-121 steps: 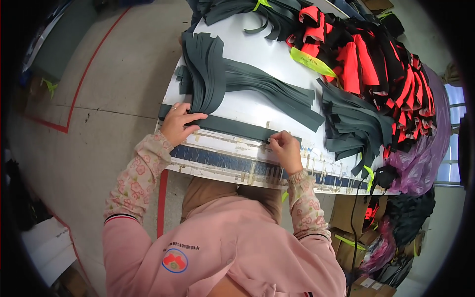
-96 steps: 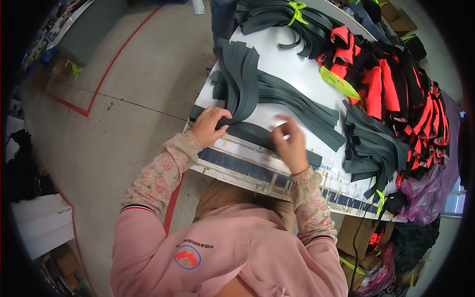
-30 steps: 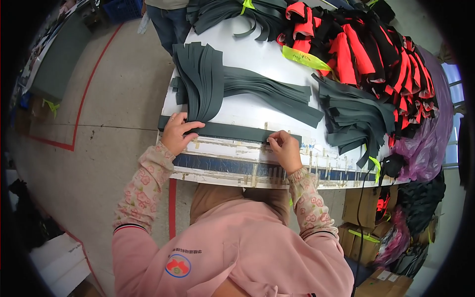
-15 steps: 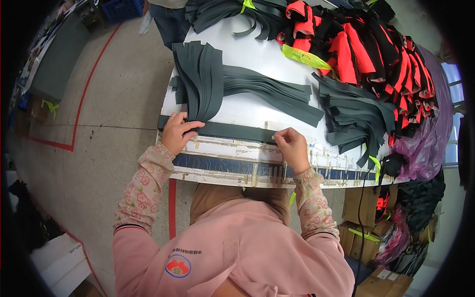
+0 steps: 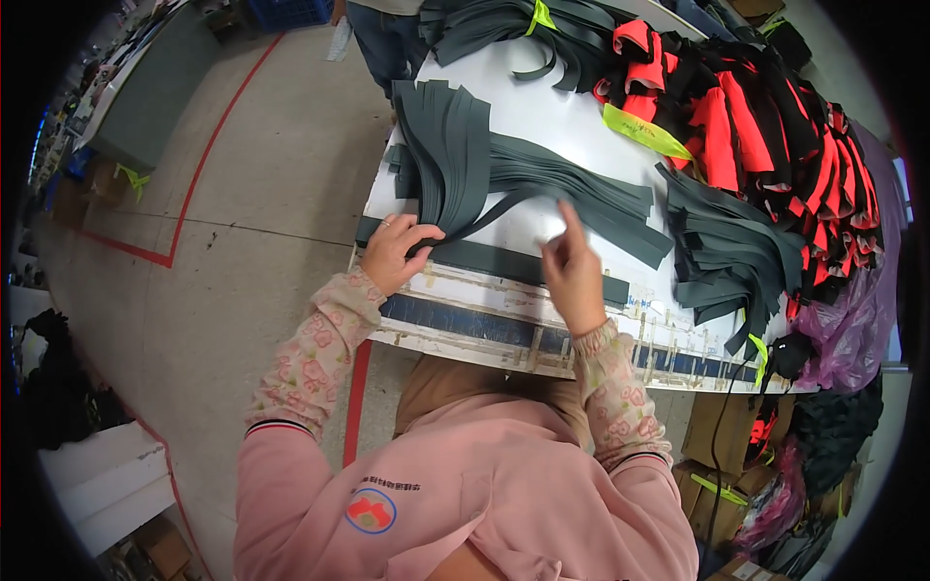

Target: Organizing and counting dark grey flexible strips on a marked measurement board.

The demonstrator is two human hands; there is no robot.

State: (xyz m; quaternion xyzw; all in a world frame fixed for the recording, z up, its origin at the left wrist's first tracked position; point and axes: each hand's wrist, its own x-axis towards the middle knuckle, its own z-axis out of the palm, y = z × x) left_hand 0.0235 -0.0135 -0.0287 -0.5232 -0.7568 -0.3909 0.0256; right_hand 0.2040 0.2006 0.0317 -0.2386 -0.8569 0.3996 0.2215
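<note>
Near the table's front left edge, my left hand point(image 5: 395, 254) pinches the end of a dark grey-green fabric strip point(image 5: 504, 204), which arches up toward the right. Another flat strip point(image 5: 484, 259) lies along the front edge beneath both hands. My right hand point(image 5: 573, 276) is over that flat strip, index finger stretched toward the arched strip's far end and thumb apart; it is slightly blurred. Whether the fingertip touches the strip is unclear. Just beyond my left hand, a fanned bundle of strips point(image 5: 446, 145) crosses a second bundle point(image 5: 572, 179).
More strips point(image 5: 731, 247) lie at the right, and another tied bundle point(image 5: 504, 34) at the back. A pile of black and orange-red pieces point(image 5: 736, 126) covers the back right. Tape marks the white table's front point(image 5: 465, 334). Beyond the table stands another person point(image 5: 383, 44).
My right hand has come off the flat strip's edge and now points upward. A strip now arches up from my left hand. The whole view has shifted, moving the table rightward in the picture.
</note>
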